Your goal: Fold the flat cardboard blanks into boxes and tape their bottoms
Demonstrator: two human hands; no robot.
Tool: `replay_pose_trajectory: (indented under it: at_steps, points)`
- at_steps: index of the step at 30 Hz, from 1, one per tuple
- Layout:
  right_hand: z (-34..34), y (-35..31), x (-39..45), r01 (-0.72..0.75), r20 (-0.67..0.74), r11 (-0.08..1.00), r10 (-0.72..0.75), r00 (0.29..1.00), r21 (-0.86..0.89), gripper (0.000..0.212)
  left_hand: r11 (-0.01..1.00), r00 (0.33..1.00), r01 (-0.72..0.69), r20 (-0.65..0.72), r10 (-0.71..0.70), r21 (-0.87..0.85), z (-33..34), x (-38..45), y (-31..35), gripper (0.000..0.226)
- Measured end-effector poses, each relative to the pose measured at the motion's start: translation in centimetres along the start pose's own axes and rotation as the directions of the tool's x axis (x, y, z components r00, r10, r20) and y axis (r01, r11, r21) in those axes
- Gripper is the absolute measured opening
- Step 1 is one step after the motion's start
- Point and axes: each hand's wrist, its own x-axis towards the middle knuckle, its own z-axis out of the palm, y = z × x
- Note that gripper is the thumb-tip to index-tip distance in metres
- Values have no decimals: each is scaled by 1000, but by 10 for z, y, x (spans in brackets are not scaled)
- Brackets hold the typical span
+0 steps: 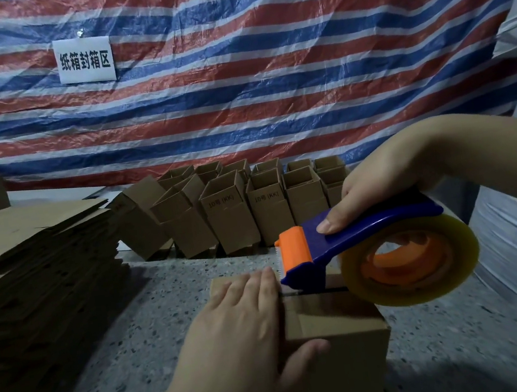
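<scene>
Cardboard blanks, flat and brown, sit in a tall stack (38,257) at the far left of what I see, on the speckled grey stone-like floor (153,308). Above them, on the red, white and blue striped plastic tarpaulin (266,63), hangs a white paper sign with black characters (84,60). Moving right, I see a cluster of small folded brown cardboard boxes (235,205) standing with open tops up against the foot of the tarpaulin; the leftmost ones lean, the others stand upright and touch each other.

In the near middle, my left hand (241,323) lies on the brown cardboard box being taped (333,327). Its fingers lie flat and straight across the left part of the top, and the thumb wraps down the near face, so it presses and steadies the box rather than closing round it. The flap seam runs across the top, just beside those fingertips.

To the right, my right hand (378,193) grips the blue handle of the blue and orange plastic tape dispenser (339,244), forefinger laid along the top. Its orange toothed head sits at the seam, and the roll of clear yellowish tape (411,264) rests on the right part of the box top.
</scene>
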Motion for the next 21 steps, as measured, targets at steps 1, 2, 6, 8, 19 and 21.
replay_pose_trajectory:
  at_steps: [1,2,6,8,19,21]
  points:
    - [0,3,0,0,18,1000,0,1000,-1,49,1000,1000,-2,-3,2,2,1,0,-1,112]
    - [0,6,0,-1,36,1000,1,999,-7,47,1000,1000,1,1,-1,-1,1,0,-1,111]
    - [4,23,-4,-30,43,999,29,999,15,57,1000,1000,12,22,-12,-8,2,0,-2,111]
    - [7,30,-3,-40,28,999,39,999,16,66,1000,999,13,32,-12,-9,1,-1,-2,113]
    - [25,41,5,-14,-26,998,16,1000,55,69,999,992,24,125,-29,40,-12,13,17,115]
    - [26,43,6,-9,-26,998,10,1000,57,71,1000,988,5,152,-8,17,-11,18,23,112]
